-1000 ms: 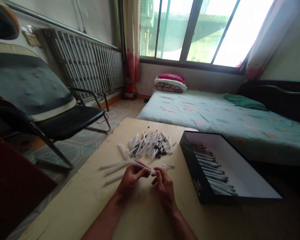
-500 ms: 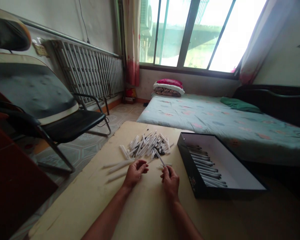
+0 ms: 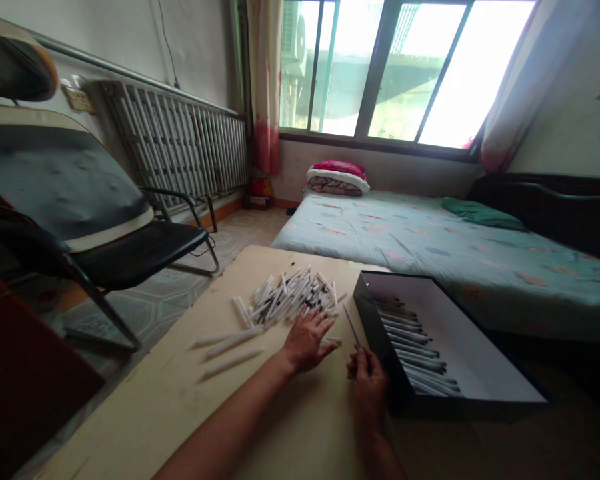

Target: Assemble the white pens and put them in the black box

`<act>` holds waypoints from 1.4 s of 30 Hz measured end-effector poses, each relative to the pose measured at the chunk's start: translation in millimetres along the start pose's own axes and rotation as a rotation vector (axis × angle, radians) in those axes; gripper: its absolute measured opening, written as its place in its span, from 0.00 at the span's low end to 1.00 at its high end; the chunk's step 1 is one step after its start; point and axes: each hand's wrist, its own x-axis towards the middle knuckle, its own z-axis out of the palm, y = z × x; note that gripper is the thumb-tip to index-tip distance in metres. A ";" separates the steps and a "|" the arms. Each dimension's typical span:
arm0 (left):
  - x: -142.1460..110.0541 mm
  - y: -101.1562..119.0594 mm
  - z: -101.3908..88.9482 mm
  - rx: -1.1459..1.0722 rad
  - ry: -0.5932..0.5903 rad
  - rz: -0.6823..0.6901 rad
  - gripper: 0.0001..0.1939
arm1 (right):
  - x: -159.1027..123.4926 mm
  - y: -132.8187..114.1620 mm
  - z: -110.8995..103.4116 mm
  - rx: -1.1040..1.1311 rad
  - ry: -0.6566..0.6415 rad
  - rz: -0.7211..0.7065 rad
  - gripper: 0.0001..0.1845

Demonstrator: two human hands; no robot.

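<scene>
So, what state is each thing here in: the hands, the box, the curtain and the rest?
Left hand: open, fingers spread, beside the pile.
Right hand: pinching a thin dark rod, tilted upward.
White pen parts: loose, heaped in a pile.
Black box: open, no lid on it, rows of pens inside.
Curtain: drawn aside.

Refill (image 3: 351, 325) end hidden by right hand (image 3: 366, 383)

Plain beige board table (image 3: 145, 387) here, got a messy heap of white pen barrels (image 3: 290, 300) around 12 o'clock, a few loose barrels (image 3: 233, 341) off at 9, and an open black box (image 3: 373, 340) at 3 with dark-tipped pens (image 3: 410, 337) lined up inside.
</scene>
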 end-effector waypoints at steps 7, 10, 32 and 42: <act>44.2 3.2 31.7 0.107 -0.121 -0.017 0.28 | -0.6 -4.9 0.8 -0.024 0.014 0.003 0.24; 46.3 -2.5 36.0 0.079 -0.125 -0.087 0.21 | -1.4 -6.4 1.7 -0.039 0.013 -0.001 0.23; -74.6 -45.3 -31.4 -0.063 -0.132 0.022 0.19 | -20.1 -22.5 7.4 -0.376 -0.285 -0.252 0.18; -97.4 -39.6 -51.1 0.012 0.079 -0.185 0.12 | -23.0 -27.5 9.6 -0.512 -0.379 -0.399 0.17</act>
